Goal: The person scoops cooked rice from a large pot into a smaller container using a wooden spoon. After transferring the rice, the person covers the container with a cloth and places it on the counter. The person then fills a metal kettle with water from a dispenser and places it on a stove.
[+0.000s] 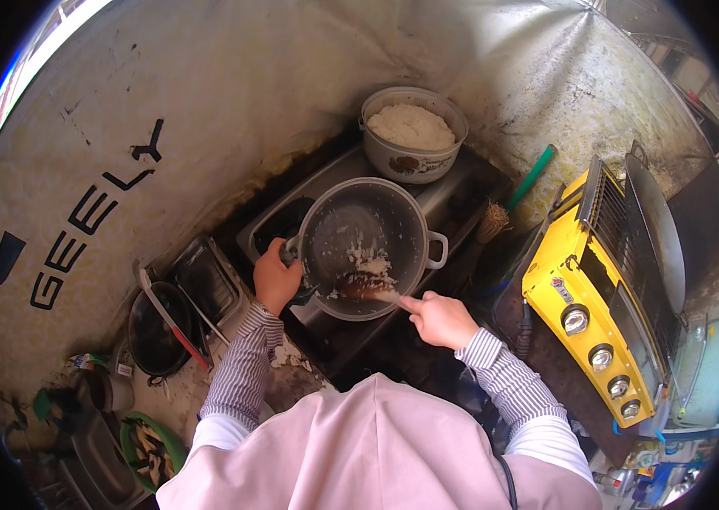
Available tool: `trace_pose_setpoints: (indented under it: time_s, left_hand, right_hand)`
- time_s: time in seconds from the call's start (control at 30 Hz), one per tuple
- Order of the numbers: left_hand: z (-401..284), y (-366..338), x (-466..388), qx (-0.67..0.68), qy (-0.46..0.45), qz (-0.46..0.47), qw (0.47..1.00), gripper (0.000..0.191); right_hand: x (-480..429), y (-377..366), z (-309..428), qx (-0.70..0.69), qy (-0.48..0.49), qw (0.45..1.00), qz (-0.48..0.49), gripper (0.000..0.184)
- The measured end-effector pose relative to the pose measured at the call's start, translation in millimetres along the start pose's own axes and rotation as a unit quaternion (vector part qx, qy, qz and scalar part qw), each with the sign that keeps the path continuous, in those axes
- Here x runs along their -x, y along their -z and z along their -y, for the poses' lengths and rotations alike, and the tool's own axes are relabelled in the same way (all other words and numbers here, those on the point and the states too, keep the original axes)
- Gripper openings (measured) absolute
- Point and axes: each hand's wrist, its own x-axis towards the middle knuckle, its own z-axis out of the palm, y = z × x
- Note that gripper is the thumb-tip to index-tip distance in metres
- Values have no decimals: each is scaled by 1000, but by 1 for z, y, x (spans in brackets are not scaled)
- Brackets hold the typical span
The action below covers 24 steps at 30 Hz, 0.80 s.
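Note:
A large grey metal pot sits over the stove, tilted a little, with white rice scattered on its bottom and wall. My left hand grips the pot's left handle, with a dark cloth partly seen under the fingers. In my right hand is the handle of a wooden spoon; its rice-flecked head is inside the pot, near the wall closest to me. Behind the pot stands a white patterned pot heaped with white rice.
A yellow countertop oven stands at the right, beside a green tube and a bundle of thin sticks. Black pans lie at the left, above a green basin. A stained sheet covers the wall behind.

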Motion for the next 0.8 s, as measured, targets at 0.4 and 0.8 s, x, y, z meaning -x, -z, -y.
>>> trace_pose_setpoints:
  time_s: [0.4,0.8]
  left_hand:
    - [-5,-2,0,-7,-19,-39,999,37]
    - [-14,3,-3,-19,23,8,1000,39]
  right_hand:
    - [13,14,4,36,4,998,45,41]
    - [38,2,1,-1,14,999,-32,39]
